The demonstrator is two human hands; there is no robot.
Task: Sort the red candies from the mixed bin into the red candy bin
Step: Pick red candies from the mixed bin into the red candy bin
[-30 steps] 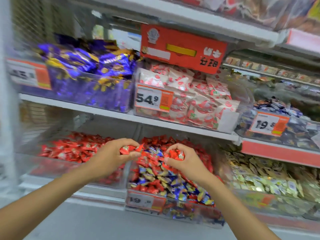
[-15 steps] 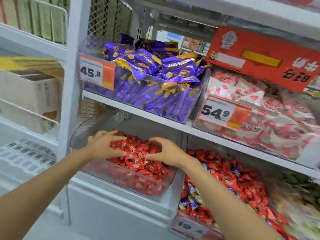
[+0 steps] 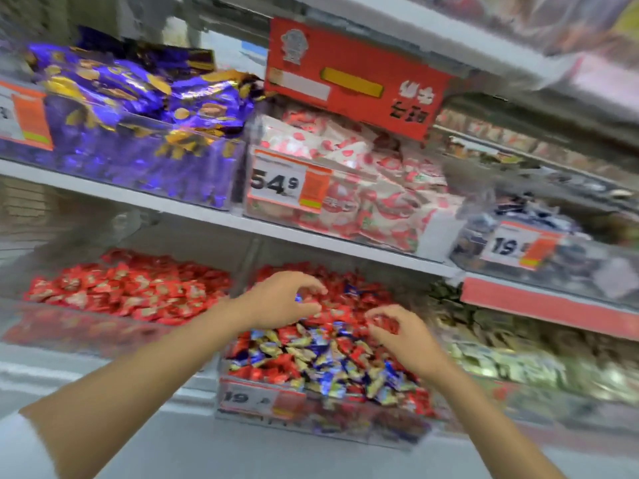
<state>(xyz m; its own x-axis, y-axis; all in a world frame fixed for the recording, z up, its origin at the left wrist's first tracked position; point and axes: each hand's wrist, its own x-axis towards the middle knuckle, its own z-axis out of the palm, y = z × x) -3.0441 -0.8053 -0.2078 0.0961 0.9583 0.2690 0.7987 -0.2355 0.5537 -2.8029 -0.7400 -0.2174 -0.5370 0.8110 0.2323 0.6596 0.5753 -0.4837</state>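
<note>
The clear mixed bin [image 3: 349, 425] on the lower shelf holds red, blue and gold wrapped candies [image 3: 321, 361]. To its left stands the red candy bin [image 3: 86, 331], filled with red candies [image 3: 131, 292]. Both my hands are over the mixed bin's back half. My left hand [image 3: 283, 300] hovers with fingers and thumb curved in a loose claw, and I see nothing held in it. My right hand [image 3: 401, 335] curls its fingers round a few red candies [image 3: 384, 322]. The picture is blurred by motion.
The shelf above carries a bin of purple bags [image 3: 138, 126] and a bin of white strawberry-print bags [image 3: 363, 188], each with a price tag. A bin of pale green-gold candies [image 3: 501, 361] sits to the right. A red sign [image 3: 356, 81] hangs overhead.
Both hands moved right from the red candy bin back over the mixed bin. The right hand has taken hold of red candies. The view swung right.
</note>
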